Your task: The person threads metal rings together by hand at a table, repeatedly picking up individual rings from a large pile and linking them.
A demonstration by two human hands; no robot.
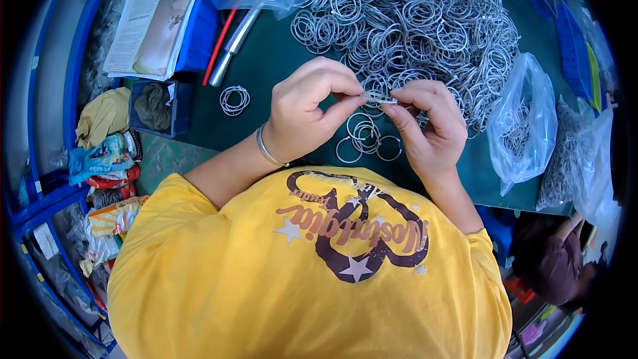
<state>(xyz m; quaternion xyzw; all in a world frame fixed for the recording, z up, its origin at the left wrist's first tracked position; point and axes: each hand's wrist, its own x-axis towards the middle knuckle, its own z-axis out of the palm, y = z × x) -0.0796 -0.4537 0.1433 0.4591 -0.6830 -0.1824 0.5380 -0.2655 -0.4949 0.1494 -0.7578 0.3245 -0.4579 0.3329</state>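
My left hand point(302, 103) and my right hand point(433, 118) meet over the table's near side, fingertips a short way apart. Thumb and forefinger of each pinch a silvery metal ring point(380, 99), seen nearly edge-on between them. Whether it is one ring or more than one, I cannot tell. Just below, several loose metal rings point(364, 134) lie on the dark green table point(266, 43). Beyond my hands rises a large heap of grey metal rings point(425, 20). A small bunch of rings point(234, 101) lies apart to the left.
Left of the heap lie a red stick point(220, 46) and a silver-handled tool point(232, 46). Papers point(156, 20) rest by a blue bin point(198, 40), near a dark box holding cloth point(159, 108). Clear bags of rings point(523, 126) stand right. Another person point(555, 266) is at lower right.
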